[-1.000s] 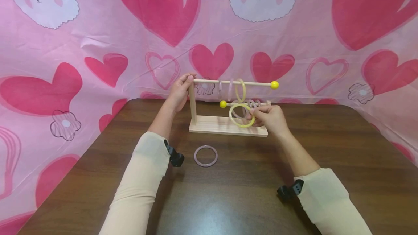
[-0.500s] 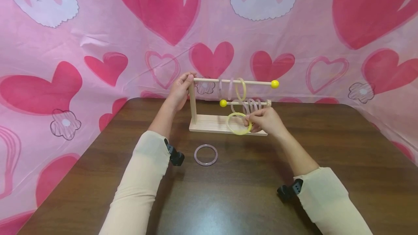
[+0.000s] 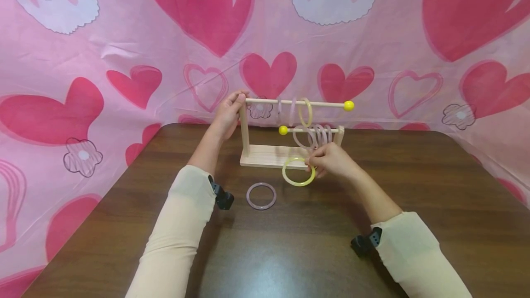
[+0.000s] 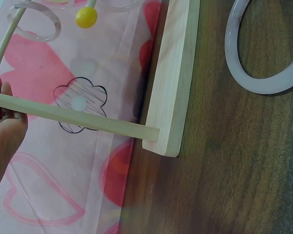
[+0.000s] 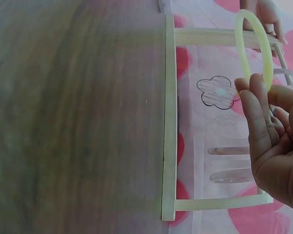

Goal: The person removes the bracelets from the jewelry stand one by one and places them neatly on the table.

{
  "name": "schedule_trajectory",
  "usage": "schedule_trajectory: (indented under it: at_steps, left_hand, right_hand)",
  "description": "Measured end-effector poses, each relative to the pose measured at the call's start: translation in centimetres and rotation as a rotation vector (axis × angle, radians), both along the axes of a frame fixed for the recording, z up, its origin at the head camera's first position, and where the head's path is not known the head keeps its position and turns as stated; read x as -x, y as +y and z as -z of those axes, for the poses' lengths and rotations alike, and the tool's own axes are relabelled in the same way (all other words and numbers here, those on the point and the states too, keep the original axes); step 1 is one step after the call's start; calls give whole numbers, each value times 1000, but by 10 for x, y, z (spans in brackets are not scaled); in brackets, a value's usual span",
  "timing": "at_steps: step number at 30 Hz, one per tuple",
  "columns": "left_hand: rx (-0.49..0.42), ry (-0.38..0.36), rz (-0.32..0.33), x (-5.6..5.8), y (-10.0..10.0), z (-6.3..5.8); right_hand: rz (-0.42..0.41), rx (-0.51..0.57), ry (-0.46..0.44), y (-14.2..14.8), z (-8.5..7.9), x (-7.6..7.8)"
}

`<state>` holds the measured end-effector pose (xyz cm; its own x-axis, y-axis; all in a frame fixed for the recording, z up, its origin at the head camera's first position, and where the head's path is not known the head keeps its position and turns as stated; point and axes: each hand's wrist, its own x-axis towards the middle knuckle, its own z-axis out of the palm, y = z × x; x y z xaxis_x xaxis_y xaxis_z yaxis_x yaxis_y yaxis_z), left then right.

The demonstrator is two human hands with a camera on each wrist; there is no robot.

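Note:
My left hand (image 3: 227,116) holds the top of the tall left post of a wooden bangle stand (image 3: 269,156), thumb and fingers about its end. In front of the stand's base, my right hand (image 3: 334,162) pinches a yellow bangle (image 3: 298,184) by its right side, above the table. On the upper rod (image 3: 327,104) hang two pale purple bangles and another yellow bangle (image 3: 309,113). Several pale bangles (image 3: 319,137) hang on the shorter lower rod. A purple bangle (image 3: 261,208) lies flat on the table, left of the held one.
Yellow balls cap the free ends of the upper rod (image 3: 349,106) and lower rod (image 3: 283,130). The brown wooden table (image 3: 290,252) extends toward me. Behind it hangs a pink cloth (image 3: 397,36) printed with hearts.
My right hand has drawn the yellow bangle down and toward me, away from the lower rod and past the base's front edge. The left hand keeps its place on the post.

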<state>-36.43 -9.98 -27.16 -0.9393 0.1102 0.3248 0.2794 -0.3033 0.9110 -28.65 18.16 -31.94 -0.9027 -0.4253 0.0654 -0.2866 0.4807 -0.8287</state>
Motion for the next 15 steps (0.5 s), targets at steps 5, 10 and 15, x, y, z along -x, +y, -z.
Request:
schedule_trajectory:
  at_steps: [5, 10, 15]
  left_hand:
    - [13, -4, 0, 1, 0, 0]
    - [8, -5, 3, 1, 0, 0]
    - [-2, 0, 2, 0, -1, 0]
  right_hand:
    - [-52, -24, -61, -1, 1, -2]
    - [-79, -37, -124, -4, 3, -4]
    - [-112, -68, -135, -5, 6, -4]
